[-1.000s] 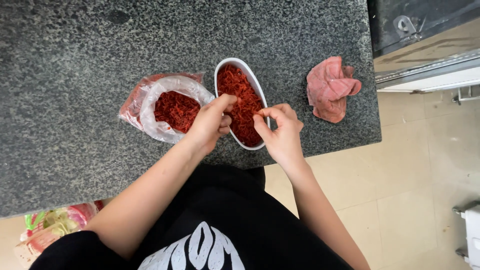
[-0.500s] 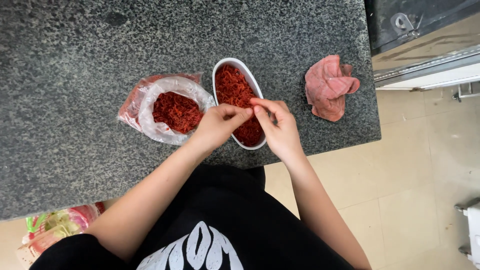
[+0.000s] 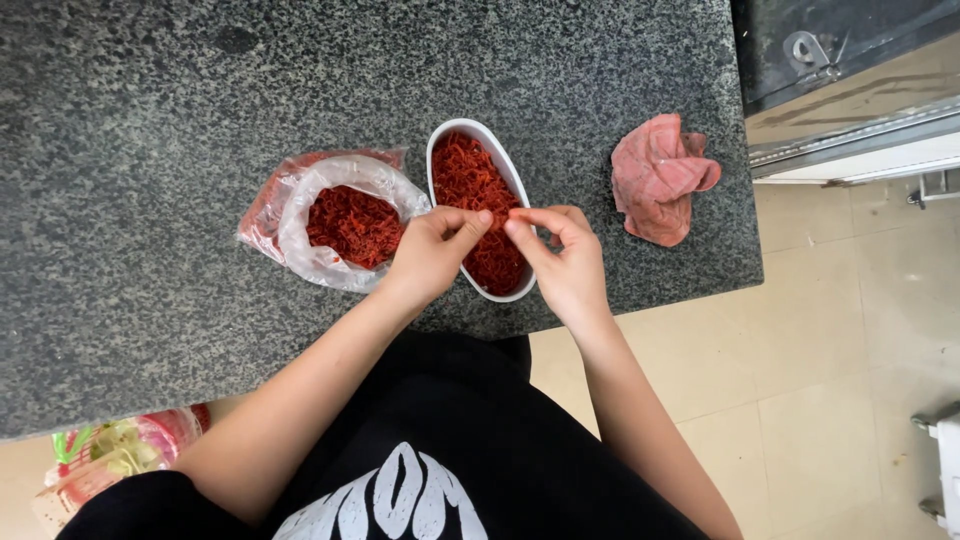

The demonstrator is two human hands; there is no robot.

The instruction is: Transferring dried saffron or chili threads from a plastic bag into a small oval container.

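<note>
Dish [image 3: 445, 150], long axis upper-left to lower-right, mid-frame on table [image 3: 150, 120]; left hand [image 3: 435, 250] and right hand [image 3: 565, 260] both pinched on red shreds [image 3: 470, 180].

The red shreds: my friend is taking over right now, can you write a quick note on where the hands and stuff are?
Left hand: fingertips pinched over the near end of the dish.
Right hand: pinched too, tips meeting the left's; whether a shred is between them I cannot tell.
Dish: white, oval, on the counter, nearly full of red shreds.
Bag: open, left of the dish, touching it, with shreds inside.
Cloth: pink, crumpled, right of the dish.
Done: dish mostly filled. Left: what is in the bag.
</note>
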